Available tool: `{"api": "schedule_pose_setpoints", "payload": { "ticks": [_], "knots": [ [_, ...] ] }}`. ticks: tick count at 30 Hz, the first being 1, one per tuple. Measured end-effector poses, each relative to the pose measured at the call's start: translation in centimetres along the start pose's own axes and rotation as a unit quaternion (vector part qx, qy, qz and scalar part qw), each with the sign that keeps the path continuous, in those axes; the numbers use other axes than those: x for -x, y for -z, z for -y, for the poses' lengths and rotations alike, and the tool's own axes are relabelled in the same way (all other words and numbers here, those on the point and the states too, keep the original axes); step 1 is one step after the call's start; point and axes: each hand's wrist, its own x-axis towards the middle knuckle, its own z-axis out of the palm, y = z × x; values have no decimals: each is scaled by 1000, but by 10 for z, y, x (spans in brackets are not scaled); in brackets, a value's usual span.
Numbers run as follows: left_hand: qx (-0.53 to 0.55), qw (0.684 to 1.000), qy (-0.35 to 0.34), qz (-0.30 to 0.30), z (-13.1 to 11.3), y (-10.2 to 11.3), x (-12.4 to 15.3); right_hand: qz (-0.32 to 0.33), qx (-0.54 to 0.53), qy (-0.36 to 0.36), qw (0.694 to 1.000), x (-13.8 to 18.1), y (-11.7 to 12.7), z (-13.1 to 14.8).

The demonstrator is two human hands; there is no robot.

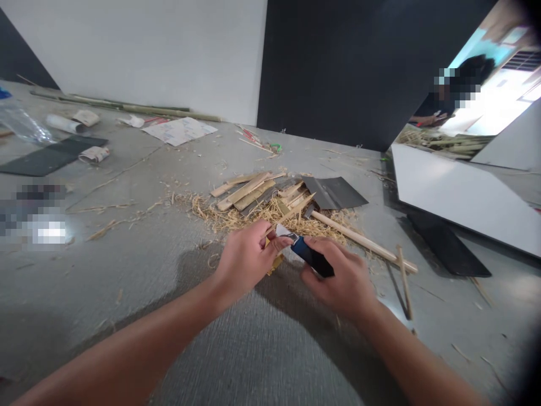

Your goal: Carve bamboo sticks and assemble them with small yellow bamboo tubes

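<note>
Closed around a blue and black utility knife (311,256) is my right hand (346,273). The knife's blade (284,230) points up and left, toward my left fingers. My left hand (245,251) pinches a thin bamboo strip (300,207) whose pointed end sticks out up and to the right. The left thumb rests by the front of the knife. Beyond both hands, split bamboo pieces (247,192) lie on a pile of curly shavings (203,211). A hammer (359,238) with a wooden handle lies to the right of the pile.
A dark sheet (336,193) lies beside the pile. At right are a black flat piece (450,245) and a white panel (460,192). Bamboo poles (139,108), paper (181,131) and a plastic bottle (25,121) lie far left. Another person (460,90) is at top right.
</note>
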Motion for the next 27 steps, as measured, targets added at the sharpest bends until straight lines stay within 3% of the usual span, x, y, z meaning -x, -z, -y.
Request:
{"api": "schedule_pose_setpoints", "payload": {
  "ticks": [7, 18, 27],
  "knots": [
    [-27, 999, -9, -41, 4, 2, -4, -23, 15, -48, 998, 3, -4, 9],
    [51, 992, -67, 92, 7, 1, 0, 58, -29, 1, 998, 2, 2, 3],
    [-54, 990, -126, -5, 8, 0, -6, 9, -20, -7, 1000, 0, 2, 5]
  ]
}}
